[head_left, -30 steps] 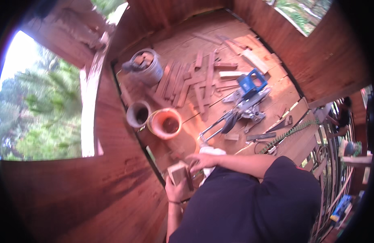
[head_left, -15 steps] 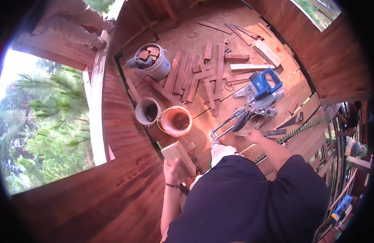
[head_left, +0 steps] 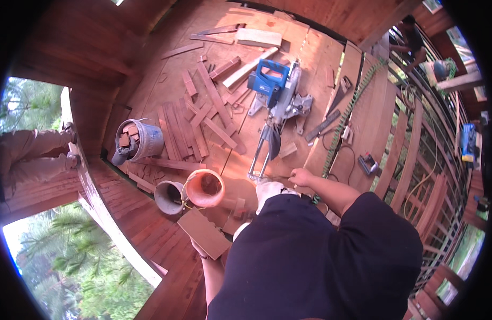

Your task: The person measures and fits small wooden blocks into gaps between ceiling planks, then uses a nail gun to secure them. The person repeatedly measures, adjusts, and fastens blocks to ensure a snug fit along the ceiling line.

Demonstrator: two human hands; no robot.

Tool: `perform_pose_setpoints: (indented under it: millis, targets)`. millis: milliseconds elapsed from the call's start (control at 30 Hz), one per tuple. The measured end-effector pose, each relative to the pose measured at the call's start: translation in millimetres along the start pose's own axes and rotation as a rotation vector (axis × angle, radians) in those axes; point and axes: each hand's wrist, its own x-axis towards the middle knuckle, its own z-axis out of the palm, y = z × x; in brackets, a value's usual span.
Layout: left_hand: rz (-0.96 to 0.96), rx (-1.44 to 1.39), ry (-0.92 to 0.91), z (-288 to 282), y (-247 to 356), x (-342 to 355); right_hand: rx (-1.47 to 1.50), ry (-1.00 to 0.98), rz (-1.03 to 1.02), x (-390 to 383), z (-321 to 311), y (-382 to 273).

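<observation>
A flat wooden block [head_left: 204, 233] is in my left hand [head_left: 199, 249], its broad face turned up and hiding most of the fingers. My right hand [head_left: 300, 177] is in front of my body with its fingers curled. Whether anything is inside them does not show. A thin dark cord runs close to its fingertips. Just beyond this hand, a small pale wood offcut [head_left: 287, 150] lies on the floor beside the rails of a blue mitre saw [head_left: 270, 82]. The saw stands on the floor ahead of me.
An orange bucket [head_left: 205, 188], a grey bucket [head_left: 168, 197] and a bucket of offcuts [head_left: 142, 140] stand left. Loose wooden strips [head_left: 176, 128] cover the floor. A handsaw [head_left: 339, 96] and coiled green hose [head_left: 352, 112] lie right. Another person's legs [head_left: 38, 152] show far left.
My view has turned right, so the saw and buckets appear further left. My right hand has moved back from the small offcut. My left hand still holds the wooden block, now tilted flatter.
</observation>
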Motion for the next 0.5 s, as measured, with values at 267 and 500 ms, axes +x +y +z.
perform_pose_setpoints:
  millis: [267, 500]
  targets:
    - [0.092, 0.153, 0.262, 53, 6, 19, 0.067, 0.012, 0.225, -40, 15, 48]
    - [0.002, 0.460, 0.518, 77, -4, 53, 0.380, 0.202, 0.296, -55, 30, 55]
